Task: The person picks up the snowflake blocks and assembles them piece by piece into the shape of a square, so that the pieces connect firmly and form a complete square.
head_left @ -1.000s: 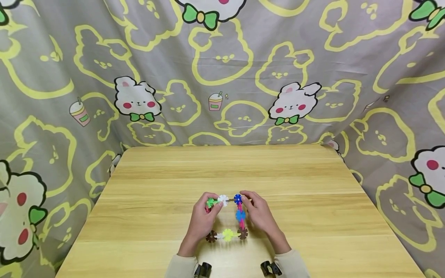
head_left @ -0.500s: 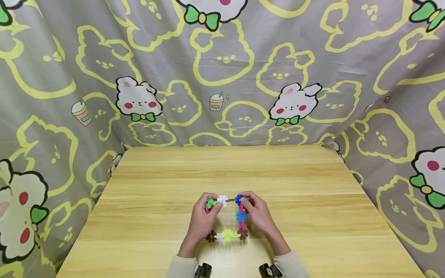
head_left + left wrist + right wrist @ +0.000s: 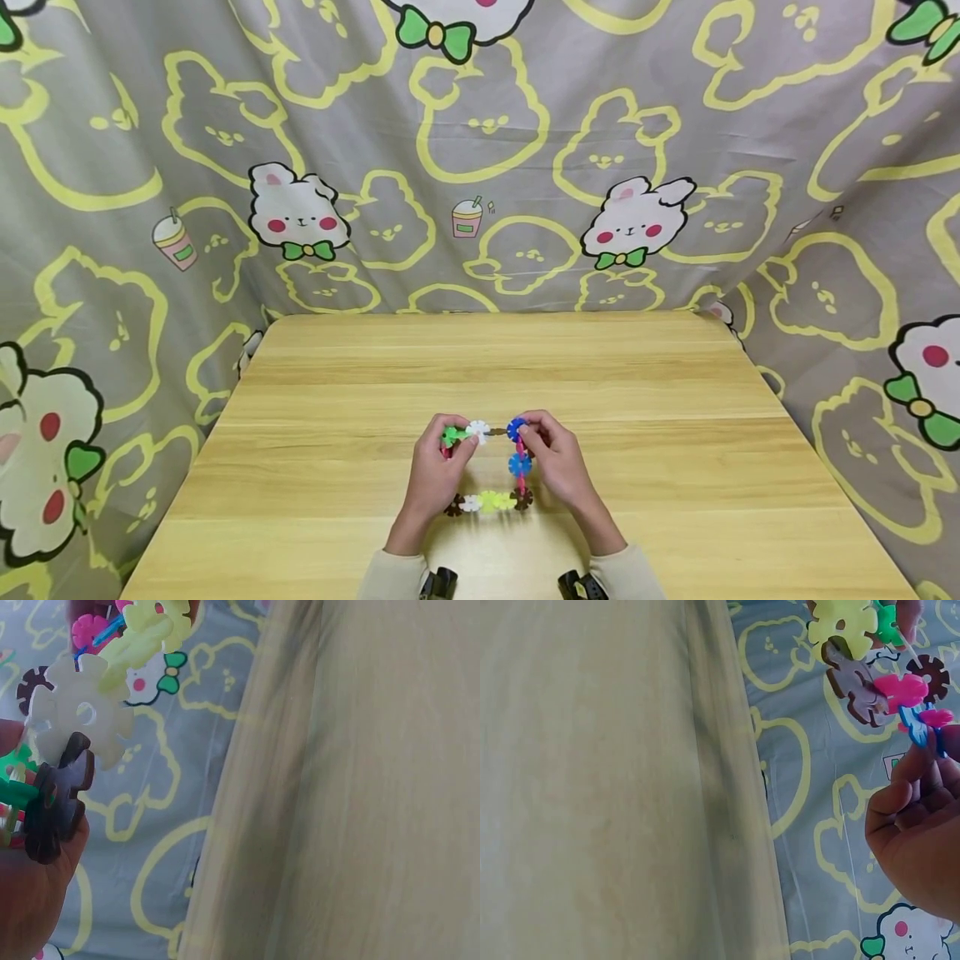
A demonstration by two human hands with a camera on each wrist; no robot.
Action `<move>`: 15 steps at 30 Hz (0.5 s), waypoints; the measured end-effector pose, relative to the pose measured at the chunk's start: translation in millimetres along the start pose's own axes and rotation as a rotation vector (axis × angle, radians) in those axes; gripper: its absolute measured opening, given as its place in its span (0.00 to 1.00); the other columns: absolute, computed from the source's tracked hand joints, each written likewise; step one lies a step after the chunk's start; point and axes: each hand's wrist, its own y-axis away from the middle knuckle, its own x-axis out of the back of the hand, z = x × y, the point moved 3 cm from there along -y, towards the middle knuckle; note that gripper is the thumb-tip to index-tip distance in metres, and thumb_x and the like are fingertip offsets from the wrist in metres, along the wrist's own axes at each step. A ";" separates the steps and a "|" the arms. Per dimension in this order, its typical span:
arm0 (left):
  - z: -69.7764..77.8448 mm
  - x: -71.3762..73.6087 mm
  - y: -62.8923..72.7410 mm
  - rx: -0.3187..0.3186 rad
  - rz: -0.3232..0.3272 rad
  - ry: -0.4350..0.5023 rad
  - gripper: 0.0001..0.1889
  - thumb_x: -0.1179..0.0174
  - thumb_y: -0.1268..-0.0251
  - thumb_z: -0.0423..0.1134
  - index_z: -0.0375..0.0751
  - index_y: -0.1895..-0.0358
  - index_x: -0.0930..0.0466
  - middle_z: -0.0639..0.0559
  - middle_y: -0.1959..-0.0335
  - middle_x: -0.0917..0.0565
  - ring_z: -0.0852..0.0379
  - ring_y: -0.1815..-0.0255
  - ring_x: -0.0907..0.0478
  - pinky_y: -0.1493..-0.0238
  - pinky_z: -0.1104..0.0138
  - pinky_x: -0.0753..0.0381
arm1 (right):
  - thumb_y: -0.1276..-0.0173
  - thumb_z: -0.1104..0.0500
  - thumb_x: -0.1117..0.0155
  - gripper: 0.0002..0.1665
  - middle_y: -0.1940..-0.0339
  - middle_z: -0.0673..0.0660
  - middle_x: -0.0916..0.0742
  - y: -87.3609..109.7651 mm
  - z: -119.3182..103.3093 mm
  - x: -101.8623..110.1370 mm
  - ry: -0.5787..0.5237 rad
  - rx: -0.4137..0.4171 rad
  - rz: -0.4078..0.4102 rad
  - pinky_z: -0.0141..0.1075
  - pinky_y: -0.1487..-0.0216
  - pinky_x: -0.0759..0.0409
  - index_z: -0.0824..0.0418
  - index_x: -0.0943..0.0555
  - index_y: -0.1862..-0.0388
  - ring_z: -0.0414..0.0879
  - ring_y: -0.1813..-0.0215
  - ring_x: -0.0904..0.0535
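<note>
Notched plastic snowflake discs are linked edge to edge into a roughly square loop, held above the table between both hands. My left hand [image 3: 437, 467] pinches its far left part, by a white disc [image 3: 477, 429] and a green disc [image 3: 450, 436]. At the far right corner my right hand [image 3: 561, 462] pinches a dark blue disc [image 3: 516, 429]. Below that corner, pink pieces and a lighter blue disc [image 3: 519, 464] form the right side. A brown disc [image 3: 522, 499] and a yellow disc [image 3: 489, 501] lie along the near side. My left hand hides much of the left side.
The wooden table [image 3: 315, 467] extends around the hands on all sides. Behind it and at both sides hangs a grey curtain [image 3: 517, 100] printed with cartoon rabbits. A black strap [image 3: 438, 583] sits at the left sleeve.
The loop's near side has tilted and risen slightly, so its white and yellow discs show more of their faces. Both hands keep their grip and almost the same place.
</note>
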 end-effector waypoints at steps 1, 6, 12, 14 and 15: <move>-0.4 0.1 0.0 0.001 0.001 0.000 0.08 0.38 0.37 0.28 0.35 0.56 0.23 0.48 0.75 0.31 0.69 0.81 0.40 0.78 0.76 0.38 | 0.27 0.60 0.44 0.07 0.71 0.59 0.20 0.2 -0.1 -0.1 -0.003 0.008 -0.002 0.36 0.69 0.23 0.58 0.20 0.55 0.40 0.71 0.27; -1.6 -0.2 0.5 0.009 -0.002 0.000 0.08 0.38 0.37 0.29 0.36 0.56 0.23 0.48 0.74 0.30 0.67 0.80 0.39 0.78 0.76 0.37 | 0.27 0.59 0.43 0.08 0.70 0.61 0.19 0.7 -0.4 -0.5 -0.008 0.025 -0.017 0.35 0.69 0.23 0.59 0.20 0.55 0.40 0.70 0.26; -2.9 -0.3 1.1 0.014 -0.003 -0.005 0.08 0.38 0.38 0.28 0.35 0.56 0.23 0.50 0.73 0.30 0.67 0.80 0.39 0.77 0.76 0.37 | 0.27 0.64 0.45 0.07 0.70 0.61 0.19 1.4 -1.8 -0.3 0.011 0.026 -0.036 0.31 0.71 0.25 0.63 0.20 0.55 0.40 0.71 0.28; -3.5 -0.4 1.1 0.014 -0.008 -0.003 0.08 0.38 0.38 0.28 0.35 0.56 0.23 0.50 0.73 0.30 0.67 0.80 0.39 0.77 0.76 0.37 | 0.27 0.65 0.45 0.08 0.71 0.61 0.20 1.4 -2.2 -0.4 0.021 0.033 -0.043 0.30 0.72 0.27 0.64 0.20 0.54 0.39 0.72 0.29; -3.8 -0.5 1.1 0.014 -0.010 -0.001 0.08 0.38 0.38 0.28 0.35 0.56 0.24 0.50 0.73 0.30 0.67 0.80 0.39 0.77 0.76 0.37 | 0.27 0.66 0.45 0.08 0.71 0.61 0.20 1.4 -2.2 -0.5 0.025 0.039 -0.045 0.29 0.72 0.28 0.65 0.20 0.54 0.39 0.72 0.29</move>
